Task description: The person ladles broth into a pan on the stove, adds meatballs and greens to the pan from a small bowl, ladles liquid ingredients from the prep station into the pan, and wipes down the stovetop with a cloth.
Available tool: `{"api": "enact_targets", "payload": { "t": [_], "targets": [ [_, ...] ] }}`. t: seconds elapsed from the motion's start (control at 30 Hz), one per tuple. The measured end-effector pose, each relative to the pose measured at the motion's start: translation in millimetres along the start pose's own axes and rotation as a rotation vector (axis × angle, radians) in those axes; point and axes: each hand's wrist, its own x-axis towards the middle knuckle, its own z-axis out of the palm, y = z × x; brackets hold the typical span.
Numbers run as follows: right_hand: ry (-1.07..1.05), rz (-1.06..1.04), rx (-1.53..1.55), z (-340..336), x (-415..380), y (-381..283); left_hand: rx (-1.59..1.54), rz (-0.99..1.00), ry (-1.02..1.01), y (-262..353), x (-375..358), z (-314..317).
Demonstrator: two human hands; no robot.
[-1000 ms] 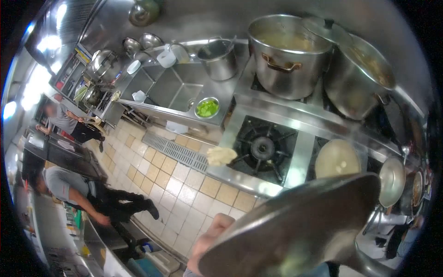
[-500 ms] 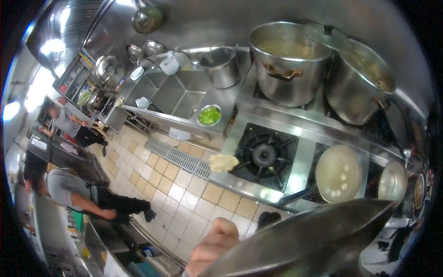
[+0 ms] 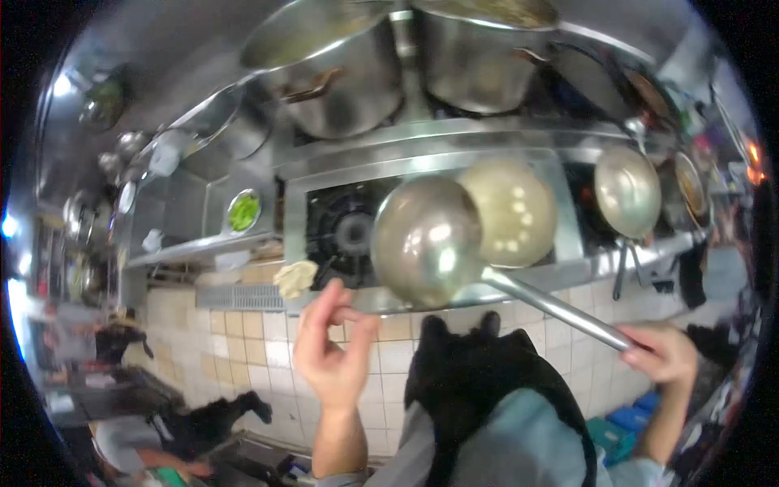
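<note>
My right hand (image 3: 661, 351) is closed around the long steel handle of a round metal frying pan (image 3: 426, 243). The pan is in the air above the stove's front edge, overlapping the empty-looking black burner (image 3: 355, 231) and another pan. That other pan (image 3: 507, 213) sits on the stove with a pale surface and several bright spots, which could be reflections. My left hand (image 3: 333, 349) is raised to the left of the held pan, thumb and fingers apart, holding nothing. Just beyond it, a crumpled pale cloth (image 3: 294, 278) lies at the stove's left front corner.
Two large stockpots (image 3: 333, 89) stand behind the burners. To the right are a steel pan (image 3: 629, 191) and further pans. A sink (image 3: 178, 203) and a bowl of cut greens (image 3: 243, 211) are at left. Another person (image 3: 134, 442) stands behind, lower left.
My view has swung right and downward. The frying pan has moved from close in front of the camera to over the stove, and my left hand has opened from a fist.
</note>
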Motion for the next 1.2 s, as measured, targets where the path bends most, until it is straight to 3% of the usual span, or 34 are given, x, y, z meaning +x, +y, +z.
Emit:
{"api": "enact_targets", "payload": {
  "t": [0.07,0.13,0.33,0.43,0.47,0.5,0.53,0.6,0.7,0.73,0.77,0.8,0.83,0.87,0.93,1.07,1.1,1.2],
  "targets": [
    [-0.055,0.128,0.285,34.4,5.3,50.9,-0.043,-0.314,-0.009,-27.4,-12.1,10.5],
    [-0.027,0.428,0.788,78.2,11.5,83.4,-0.018,-0.470,0.033,-64.2,-32.6,15.0],
    [0.003,0.497,1.303,122.3,12.8,116.4,0.207,-0.778,-0.107,-177.0,-137.6,-20.5],
    [0.101,0.449,1.182,123.1,14.0,143.3,0.475,-0.805,-0.292,-266.9,-241.3,-84.1],
    [0.232,0.414,0.971,124.6,18.7,154.7,0.529,-0.826,-0.348,-283.8,-273.6,-102.5],
    [0.358,0.381,0.761,127.9,21.6,166.3,0.715,-0.884,-0.470,-256.3,-276.5,-103.6],
    [0.347,0.365,0.766,131.9,28.2,181.4,0.674,-0.967,-0.453,-270.7,-306.6,-118.4],
    [0.537,0.298,0.607,135.0,43.5,211.7,0.594,-1.111,-0.364,-301.4,-366.2,-140.4],
    [0.473,0.368,0.700,143.3,62.2,259.8,0.502,-1.215,-0.297,-231.5,-349.0,-110.7],
    [0.587,0.313,0.650,155.1,73.0,277.7,0.535,-1.104,-0.283,-252.8,-375.2,-119.4],
    [0.570,0.302,0.648,147.9,81.4,273.3,0.617,-1.087,-0.295,-212.8,-345.8,-101.2],
    [0.529,0.372,0.467,140.2,89.1,271.3,0.668,-1.139,-0.301,-212.6,-347.1,-96.2],
    [0.481,0.438,0.286,131.9,97.2,269.7,0.744,-1.063,-0.276,-198.4,-341.6,-88.4],
    [0.613,0.248,-0.038,156.0,118.5,358.2,0.764,-1.129,-0.247,-200.1,-339.2,-85.0],
    [0.546,0.122,0.193,178.7,179.2,453.6,0.755,-1.116,-0.130,-194.5,-357.8,-90.7],
    [0.520,0.052,-0.693,157.3,168.5,400.0,0.686,-1.135,-0.056,-188.5,-396.3,-85.8],
    [0.509,0.033,-0.703,153.4,163.4,389.2,0.669,-1.175,-0.051,-182.0,-412.3,-89.7],
    [0.732,-0.144,-0.704,150.9,182.6,356.6,0.659,-1.265,-0.028,-168.4,-442.1,-98.8]
  ]
}}
